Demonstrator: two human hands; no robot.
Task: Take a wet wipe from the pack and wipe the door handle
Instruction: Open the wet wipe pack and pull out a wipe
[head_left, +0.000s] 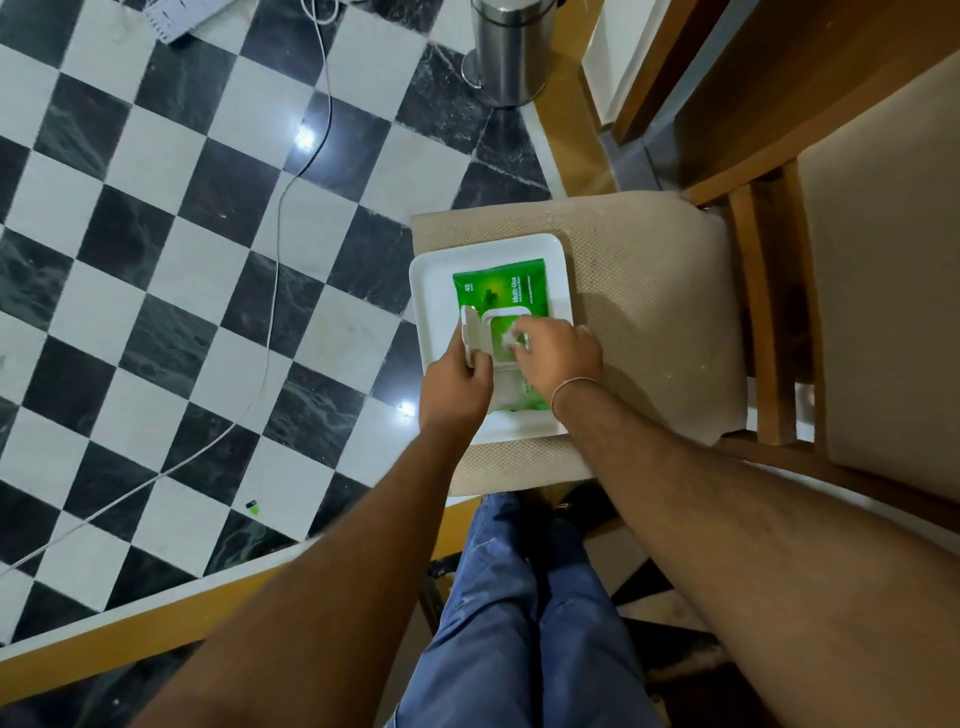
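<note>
A green wet wipe pack (501, 291) lies flat in a white rectangular tray (434, 291) on a beige chair cushion (649, 312). Its white flip lid (471, 332) stands open to the left. My left hand (457, 387) holds that lid back with thumb and fingers. My right hand (558, 358) is over the pack's opening, its fingertips pinched on the white tip of a wet wipe (508, 340). No door handle is in view.
The wooden chair frame (769, 312) runs along the right. A steel pedal bin (511, 47) stands at the top. A white cable (280, 249) trails across the black-and-white checkered floor on the left. My legs in blue jeans (519, 613) show below.
</note>
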